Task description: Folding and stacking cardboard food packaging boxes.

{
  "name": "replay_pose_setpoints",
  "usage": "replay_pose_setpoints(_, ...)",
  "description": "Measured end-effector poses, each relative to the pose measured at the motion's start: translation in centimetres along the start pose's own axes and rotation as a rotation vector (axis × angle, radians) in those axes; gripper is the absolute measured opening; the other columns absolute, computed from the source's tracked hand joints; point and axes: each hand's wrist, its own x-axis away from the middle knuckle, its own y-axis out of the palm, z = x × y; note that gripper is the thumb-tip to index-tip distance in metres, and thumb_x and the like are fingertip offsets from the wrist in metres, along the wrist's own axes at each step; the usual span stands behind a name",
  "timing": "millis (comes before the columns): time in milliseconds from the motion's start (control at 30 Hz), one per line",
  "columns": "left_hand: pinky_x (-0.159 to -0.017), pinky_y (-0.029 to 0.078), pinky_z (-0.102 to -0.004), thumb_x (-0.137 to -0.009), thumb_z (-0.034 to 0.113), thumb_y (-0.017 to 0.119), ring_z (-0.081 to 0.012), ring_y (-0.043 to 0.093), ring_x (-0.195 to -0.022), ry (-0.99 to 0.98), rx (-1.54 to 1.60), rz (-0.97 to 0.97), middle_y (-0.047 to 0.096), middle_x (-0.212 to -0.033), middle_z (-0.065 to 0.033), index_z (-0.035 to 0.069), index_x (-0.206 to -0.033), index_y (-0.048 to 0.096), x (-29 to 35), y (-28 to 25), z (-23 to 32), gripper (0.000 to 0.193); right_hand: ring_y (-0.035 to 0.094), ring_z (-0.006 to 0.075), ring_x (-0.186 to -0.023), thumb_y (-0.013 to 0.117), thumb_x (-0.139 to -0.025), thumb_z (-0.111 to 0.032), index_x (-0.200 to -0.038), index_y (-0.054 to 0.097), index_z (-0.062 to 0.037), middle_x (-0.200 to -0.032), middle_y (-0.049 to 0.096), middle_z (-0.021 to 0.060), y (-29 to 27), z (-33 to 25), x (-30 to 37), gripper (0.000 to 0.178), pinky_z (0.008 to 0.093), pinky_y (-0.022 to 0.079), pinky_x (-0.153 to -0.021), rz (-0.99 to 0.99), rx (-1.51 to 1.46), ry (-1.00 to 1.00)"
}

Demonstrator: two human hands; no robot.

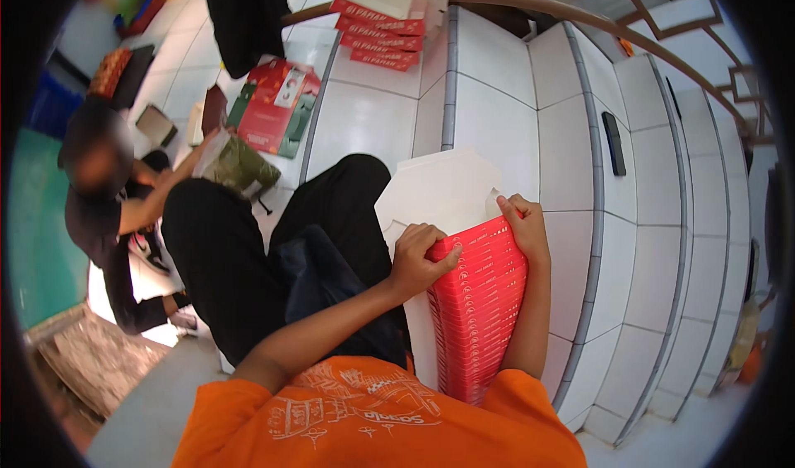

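Observation:
A tall stack of nested red cardboard boxes [480,311] stands close in front of me, right of my knees. The top box has its white lid flap [439,190] raised and leaning away from me. My left hand [422,261] grips the left corner of that top box, its thumb over the red front edge. At the opposite corner, my right hand [525,228] is closed on the box, with fingers near a small folded white tab. The fingertips behind the cardboard are partly hidden.
White tiled steps [563,170] rise to the right, with a dark phone-like object [614,143] on one. More red boxes [381,41] are stacked ahead. A flat red-and-green carton [277,108] lies left of them. Another person [99,195] sits at left, touching a clear bag of green contents [236,166].

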Motion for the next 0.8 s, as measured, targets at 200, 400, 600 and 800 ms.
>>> replay_pose_setpoints(200,-0.079,0.047,-0.0393,-0.083,0.026,0.077,-0.0334,0.06,-0.093,0.122,0.043,-0.027,0.062,-0.102,-0.0159,0.003,-0.1,0.061,0.1,-1.2,-2.9,0.032,0.056,0.0159,-0.086,0.056,-0.103,-0.037,-0.082,0.06,-0.0034,-0.094,0.065,0.0062,0.8,1.1,-0.1,0.04,0.0294,0.044,-0.086,-0.057,-0.331,-0.07)
replay_pose_setpoints(400,-0.082,0.046,-0.0422,-0.087,0.049,0.071,-0.0338,0.059,-0.091,0.044,0.005,-0.238,0.06,-0.097,-0.0149,0.002,-0.102,0.059,1.4,-2.0,-3.5,0.05,0.06,0.0176,-0.103,0.045,-0.106,-0.048,-0.096,0.063,-0.0041,-0.112,0.066,0.0107,1.0,1.5,-0.1,0.049,0.0301,0.044,-0.098,-0.299,-0.364,0.003)
replay_pose_setpoints(600,-0.079,0.047,-0.0433,-0.087,0.053,0.069,-0.0341,0.059,-0.087,0.04,-0.054,-0.242,0.059,-0.093,-0.0158,0.002,-0.103,0.057,1.0,-1.4,-3.6,0.054,0.057,0.0139,-0.087,0.043,-0.106,-0.051,-0.096,0.062,-0.006,-0.092,0.061,0.0055,0.4,1.8,-1.1,0.05,0.0281,0.046,-0.088,-0.3,-0.188,0.114)
replay_pose_setpoints(800,-0.08,0.048,-0.0439,-0.088,0.054,0.067,-0.0344,0.06,-0.089,-0.02,-0.057,-0.266,0.059,-0.093,-0.0163,0.003,-0.103,0.057,0.3,-0.9,-3.2,0.054,0.058,0.0144,-0.09,0.041,-0.107,-0.047,-0.106,0.065,-0.0048,-0.095,0.063,0.0077,0.0,2.2,-1.6,0.048,0.0302,0.048,-0.087,-0.297,-0.217,0.069)
